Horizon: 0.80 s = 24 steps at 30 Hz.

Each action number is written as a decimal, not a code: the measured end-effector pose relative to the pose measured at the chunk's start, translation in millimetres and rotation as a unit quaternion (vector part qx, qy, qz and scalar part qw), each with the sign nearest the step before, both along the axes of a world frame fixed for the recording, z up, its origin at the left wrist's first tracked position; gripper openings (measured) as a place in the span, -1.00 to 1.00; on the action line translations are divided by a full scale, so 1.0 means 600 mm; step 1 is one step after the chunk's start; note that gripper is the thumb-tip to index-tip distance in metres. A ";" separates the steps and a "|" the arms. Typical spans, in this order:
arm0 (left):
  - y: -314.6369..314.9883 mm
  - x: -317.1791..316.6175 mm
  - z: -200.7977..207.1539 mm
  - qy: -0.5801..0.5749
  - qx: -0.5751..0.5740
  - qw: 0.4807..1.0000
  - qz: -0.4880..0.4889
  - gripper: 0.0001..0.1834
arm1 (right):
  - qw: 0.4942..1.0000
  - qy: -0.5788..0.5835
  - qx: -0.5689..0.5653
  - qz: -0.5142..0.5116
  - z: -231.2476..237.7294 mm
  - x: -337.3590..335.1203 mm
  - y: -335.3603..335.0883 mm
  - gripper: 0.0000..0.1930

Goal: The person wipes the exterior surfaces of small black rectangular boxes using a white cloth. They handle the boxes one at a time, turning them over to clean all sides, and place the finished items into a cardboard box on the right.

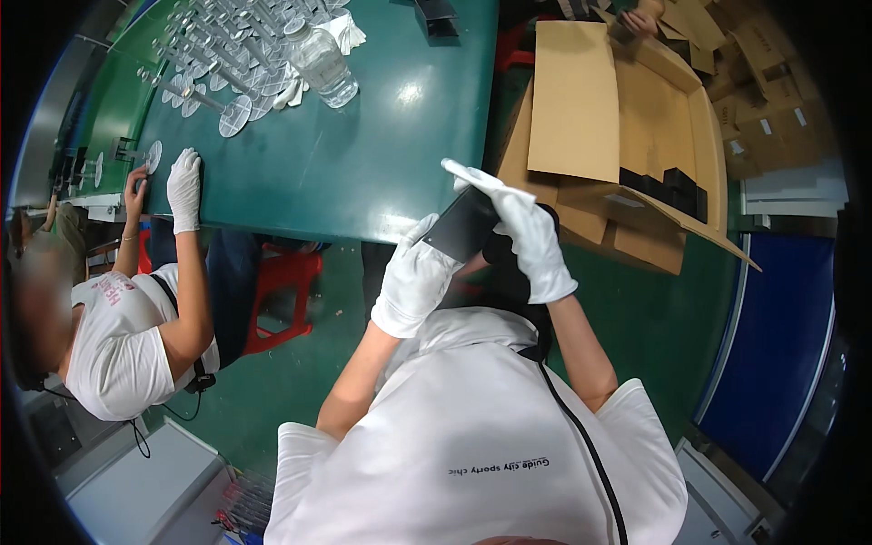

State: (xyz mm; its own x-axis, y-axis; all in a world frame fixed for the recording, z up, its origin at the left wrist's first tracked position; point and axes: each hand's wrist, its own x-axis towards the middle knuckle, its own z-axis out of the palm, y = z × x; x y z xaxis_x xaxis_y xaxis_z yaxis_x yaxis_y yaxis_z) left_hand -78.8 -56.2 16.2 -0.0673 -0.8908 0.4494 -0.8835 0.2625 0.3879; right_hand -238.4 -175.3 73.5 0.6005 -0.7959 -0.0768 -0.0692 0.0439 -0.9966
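Note:
Both my hands wear white gloves and hold a small flat black box (463, 224) in front of my chest, just off the near edge of the green table (381, 163). My left hand (416, 277) grips the box from below at its lower left. My right hand (527, 238) closes over its top and right side, with one glove finger sticking out toward the upper left. An open cardboard carton (636, 145) stands to my right with several more black boxes (677, 186) inside it.
A co-worker in a white shirt (118, 336) sits at my left, one gloved hand (184, 186) on the table's edge. Several clear round-based stands (227, 64) and a clear plastic bottle (325, 62) lie at the table's far left. A red stool (282, 291) stands under the table. More cardboard (763, 82) is piled at the far right.

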 end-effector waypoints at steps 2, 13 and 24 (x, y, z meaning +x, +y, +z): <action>0.000 -0.004 0.000 0.013 -0.012 1.000 0.011 -0.67 | 0.960 0.057 -0.274 -0.006 0.000 0.019 0.015 -0.63; -0.011 0.011 -0.047 0.013 -0.071 0.996 0.049 -0.75 | 0.961 -0.022 -0.121 0.249 -0.006 0.024 0.158 -0.76; 0.013 -0.016 -0.052 0.352 0.177 0.897 0.203 -0.82 | 0.978 0.064 -0.153 -0.125 0.003 -0.031 0.027 -0.70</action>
